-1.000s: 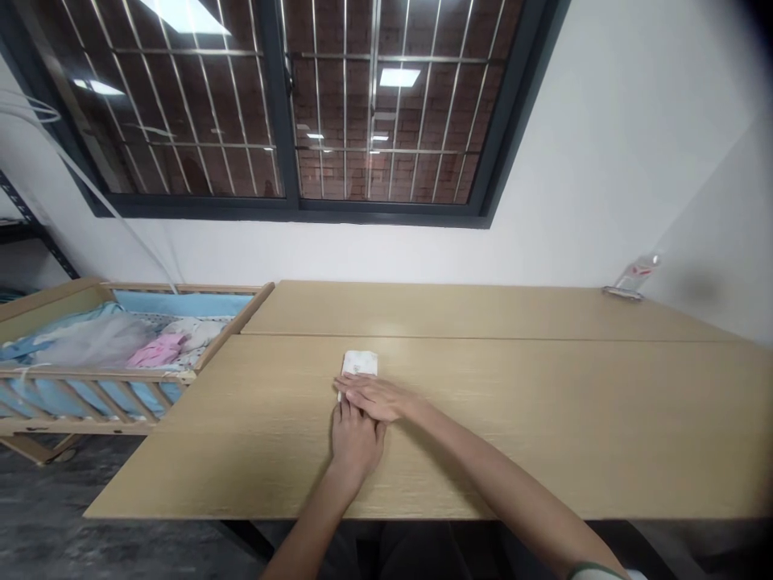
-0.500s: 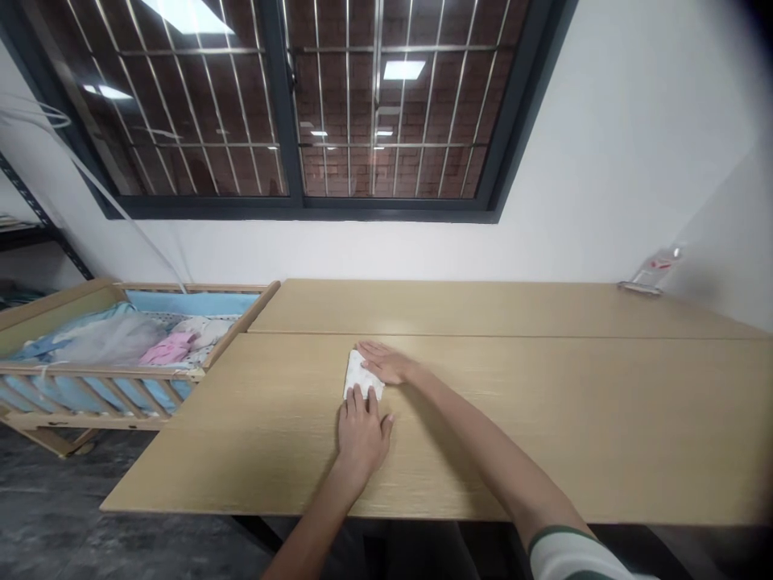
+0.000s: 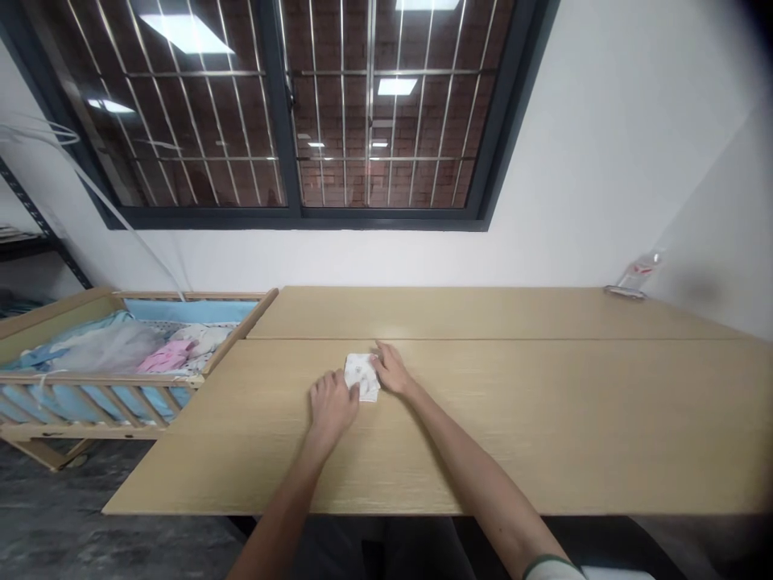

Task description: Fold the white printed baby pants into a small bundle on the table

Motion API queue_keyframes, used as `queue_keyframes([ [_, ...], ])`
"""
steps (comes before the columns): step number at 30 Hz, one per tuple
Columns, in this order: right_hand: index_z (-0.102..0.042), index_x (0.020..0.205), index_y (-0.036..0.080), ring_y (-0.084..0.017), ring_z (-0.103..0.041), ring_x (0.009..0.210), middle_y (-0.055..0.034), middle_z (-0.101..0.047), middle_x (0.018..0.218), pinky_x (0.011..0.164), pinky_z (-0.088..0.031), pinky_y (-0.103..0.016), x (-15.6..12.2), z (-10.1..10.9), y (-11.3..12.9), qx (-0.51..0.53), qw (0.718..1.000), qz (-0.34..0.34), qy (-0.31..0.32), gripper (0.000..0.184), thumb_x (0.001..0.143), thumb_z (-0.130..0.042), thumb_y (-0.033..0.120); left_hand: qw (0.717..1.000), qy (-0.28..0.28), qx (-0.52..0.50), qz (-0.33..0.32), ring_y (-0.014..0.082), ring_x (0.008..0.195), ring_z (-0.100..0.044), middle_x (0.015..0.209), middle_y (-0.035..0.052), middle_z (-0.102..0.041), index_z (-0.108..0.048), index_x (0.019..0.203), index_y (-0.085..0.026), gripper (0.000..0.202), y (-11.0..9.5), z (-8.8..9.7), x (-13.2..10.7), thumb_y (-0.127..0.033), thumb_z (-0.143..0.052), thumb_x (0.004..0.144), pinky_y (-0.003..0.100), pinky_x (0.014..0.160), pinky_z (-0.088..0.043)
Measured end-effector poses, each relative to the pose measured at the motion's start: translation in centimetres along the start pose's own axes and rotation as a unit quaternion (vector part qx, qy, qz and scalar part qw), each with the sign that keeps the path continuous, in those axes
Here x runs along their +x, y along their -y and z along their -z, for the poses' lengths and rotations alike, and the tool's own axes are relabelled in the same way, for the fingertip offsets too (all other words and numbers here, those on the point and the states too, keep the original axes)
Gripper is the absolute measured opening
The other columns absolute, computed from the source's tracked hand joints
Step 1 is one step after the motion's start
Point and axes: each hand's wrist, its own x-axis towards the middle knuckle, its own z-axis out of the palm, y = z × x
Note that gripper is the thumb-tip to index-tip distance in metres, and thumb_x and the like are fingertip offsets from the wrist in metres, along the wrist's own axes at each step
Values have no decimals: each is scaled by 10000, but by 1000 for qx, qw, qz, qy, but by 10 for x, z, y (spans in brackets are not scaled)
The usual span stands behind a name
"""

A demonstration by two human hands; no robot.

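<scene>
A small folded white cloth (image 3: 363, 376) with a faint print lies flat on the wooden table (image 3: 241, 467). On its left side is my left hand (image 3: 332, 403), palm down on the tabletop, with the thumb at the cloth's lower left edge and the other fingers bent beside it. At the upper right edge rests my right hand (image 3: 392, 370), its thumb touching the cloth and its fingers stretched out beyond it. Both hands are open, thumbs apart from the fingers. The cloth stays flat between them.
A wooden crib (image 3: 205, 379) with blue padding and bedding, including a pink cloth (image 3: 169, 355), adjoins the table's left end. A clear plastic package (image 3: 634, 276) sits at the far right corner. A seam crosses the table; a barred window (image 3: 374, 121) is behind.
My left hand has moved left from the cloth's lower edge to its left side. My right hand has shifted slightly right, uncovering more of the cloth's top. The view has tilted slightly.
</scene>
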Motion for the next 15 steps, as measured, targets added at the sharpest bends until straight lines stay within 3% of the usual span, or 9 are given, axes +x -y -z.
queue_keyframes([
  [4,-602,1252,157,-237,-577,1101,-128,-574,1201,1017,-462,-408,-8,-4,4,86,995,-37,-41,431,892,-590,395,999,33,5,19,396,1147,-625,1178,281,-678,-650,1136,-67,539,12,0,22,-516,-395,981,493,966,-427],
  [8,-601,1035,185,-182,-551,881,-33,-564,1000,841,-500,-340,-13,-6,17,151,985,-68,-44,295,766,-665,286,998,64,-18,1,333,1082,-672,1154,219,-717,-652,1105,-121,416,8,-2,25,-447,-428,976,402,886,-458],
  [12,-540,919,198,-150,-498,752,31,-531,817,699,-454,-263,-28,-6,43,169,982,-81,-29,205,751,-641,258,996,71,-55,-18,242,889,-699,957,118,-752,-638,951,-179,245,13,18,12,-391,-515,930,292,707,-430],
  [15,-510,883,207,-132,-469,708,51,-509,766,647,-401,-231,-54,-5,75,226,970,-87,18,198,768,-654,281,994,60,-83,-29,189,778,-660,834,48,-713,-575,842,-205,201,30,44,-16,-383,-520,916,261,639,-389],
])
